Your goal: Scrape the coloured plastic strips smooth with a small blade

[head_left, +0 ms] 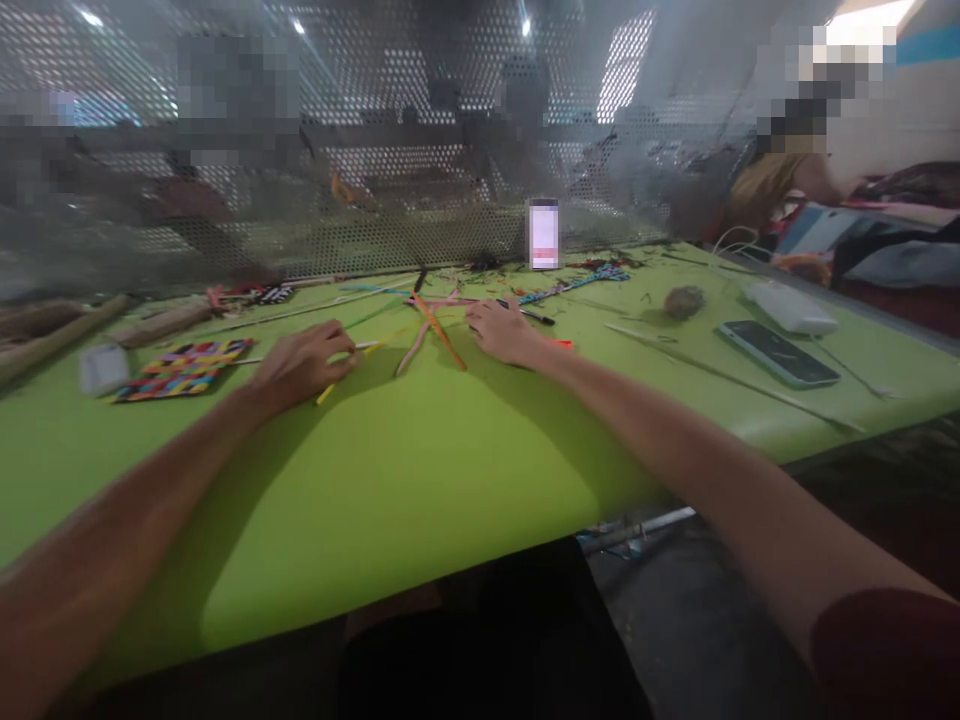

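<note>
My left hand is curled, thumb and fingers pinched around a thin yellow strip whose end pokes out below them. To its right, strips cross on the green table: an orange strip, a pink strip and a green strip. My right hand lies palm down beside the crossing, fingers stretched out at the strips' right-hand ends. What is under its fingertips is partly hidden. A dark pen-like stick lies just beyond it, and a small orange piece shows by its wrist.
A woven multicoloured mat lies left. A lit phone stands against the perforated metal screen. On the right are a brown lump, a dark phone, a white box and a long thin stick. Another person sits far right.
</note>
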Available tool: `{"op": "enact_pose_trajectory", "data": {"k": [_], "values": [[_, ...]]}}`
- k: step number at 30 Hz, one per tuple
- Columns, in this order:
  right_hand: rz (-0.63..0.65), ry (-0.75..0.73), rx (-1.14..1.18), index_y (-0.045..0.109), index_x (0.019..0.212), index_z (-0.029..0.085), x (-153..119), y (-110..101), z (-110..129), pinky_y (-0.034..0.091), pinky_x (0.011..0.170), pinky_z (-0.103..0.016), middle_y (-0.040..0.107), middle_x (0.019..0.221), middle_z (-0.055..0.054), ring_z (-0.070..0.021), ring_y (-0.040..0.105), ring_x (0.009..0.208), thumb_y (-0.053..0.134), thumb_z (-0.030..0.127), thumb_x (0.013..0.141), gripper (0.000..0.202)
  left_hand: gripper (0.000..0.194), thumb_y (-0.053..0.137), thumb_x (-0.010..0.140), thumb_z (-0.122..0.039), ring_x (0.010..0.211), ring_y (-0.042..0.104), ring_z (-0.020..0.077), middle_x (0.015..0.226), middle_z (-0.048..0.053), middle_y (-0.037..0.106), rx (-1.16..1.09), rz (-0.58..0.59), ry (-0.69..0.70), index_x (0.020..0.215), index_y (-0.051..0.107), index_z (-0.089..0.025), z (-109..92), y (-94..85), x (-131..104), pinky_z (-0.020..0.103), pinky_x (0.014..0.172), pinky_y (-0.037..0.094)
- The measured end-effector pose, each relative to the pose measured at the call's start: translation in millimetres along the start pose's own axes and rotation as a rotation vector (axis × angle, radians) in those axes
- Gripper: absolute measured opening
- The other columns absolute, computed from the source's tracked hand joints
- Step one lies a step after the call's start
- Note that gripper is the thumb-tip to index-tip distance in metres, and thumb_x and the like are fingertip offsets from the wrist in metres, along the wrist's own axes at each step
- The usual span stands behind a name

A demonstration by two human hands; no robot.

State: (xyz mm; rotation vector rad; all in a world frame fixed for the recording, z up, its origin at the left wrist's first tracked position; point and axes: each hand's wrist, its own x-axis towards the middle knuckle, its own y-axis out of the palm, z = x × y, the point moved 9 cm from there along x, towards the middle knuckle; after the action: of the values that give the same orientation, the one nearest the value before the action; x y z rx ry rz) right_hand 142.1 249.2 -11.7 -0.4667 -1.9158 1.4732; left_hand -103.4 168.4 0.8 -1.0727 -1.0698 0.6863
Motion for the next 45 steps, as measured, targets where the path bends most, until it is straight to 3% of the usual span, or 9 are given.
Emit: {"op": "enact_pose_trajectory", "data": {"k": [4,8,17,26,36,45], "values": [[-0.104,0.014,0.031,0.057,0.139,0.018,-2,-11,2,0.029,0.113,-0.053,0.052,0.15,-0.009,-0.0289,0.045,0.133,0.035,0.016,0.101,0.043,0.034,0.045,0.097,-0.048,0.075,0.06,0.023,0.088,0.008,0.066,0.017,0.117,-0.052,0.094,0.063,-0.019,5,11.6,0,0.032,0.065,0.04],[-0.182,0.031,0.06,0.051,0.145,0.016,-4,-18,3,0.033,0.111,-0.049,0.048,0.153,-0.008,-0.0274,0.043,0.134,0.037,0.008,0.096,0.052,0.037,0.043,0.096,-0.052,0.073,0.058,0.0245,0.082,0.008,0.063,0.026,0.161,-0.036,0.082,0.057,-0.022,1,14.7,1,0.034,0.064,0.037],[-0.133,0.083,0.088,0.052,0.146,0.014,-6,-16,1,0.032,0.109,-0.048,0.049,0.152,-0.011,-0.0291,0.042,0.133,0.035,0.012,0.095,0.054,0.031,0.038,0.093,-0.043,0.072,0.062,0.0247,0.078,0.007,0.066,0.022,0.108,-0.126,0.079,0.057,-0.023,11,21.0,2,0.033,0.065,0.037],[-0.07,0.098,0.066,0.049,0.147,0.01,-4,-14,-3,0.032,0.109,-0.044,0.047,0.152,-0.015,-0.0286,0.039,0.132,0.04,0.012,0.097,0.05,0.034,0.04,0.094,-0.04,0.077,0.066,0.0245,0.085,0.01,0.073,0.005,0.052,-0.228,0.091,0.067,-0.019,20,22.2,6,0.031,0.067,0.041],[0.028,0.111,0.073,0.057,0.135,0.008,0,-10,0,0.027,0.106,-0.04,0.048,0.152,-0.014,-0.0258,0.041,0.124,0.037,0.016,0.101,0.04,0.037,0.045,0.091,-0.038,0.087,0.071,0.0348,0.094,0.019,0.076,0.056,0.148,-0.358,0.095,0.074,-0.015,23,24.2,7,0.035,0.069,0.043],[0.001,0.111,0.044,0.032,0.159,0.014,0,-11,-3,0.033,0.107,-0.043,0.031,0.164,-0.012,-0.0279,0.043,0.129,0.033,0.008,0.098,0.062,0.037,0.046,0.091,-0.036,0.096,0.07,0.0349,0.106,0.02,0.077,0.032,0.158,-0.434,0.103,0.076,-0.017,23,23.8,5,0.036,0.075,0.045]]}}
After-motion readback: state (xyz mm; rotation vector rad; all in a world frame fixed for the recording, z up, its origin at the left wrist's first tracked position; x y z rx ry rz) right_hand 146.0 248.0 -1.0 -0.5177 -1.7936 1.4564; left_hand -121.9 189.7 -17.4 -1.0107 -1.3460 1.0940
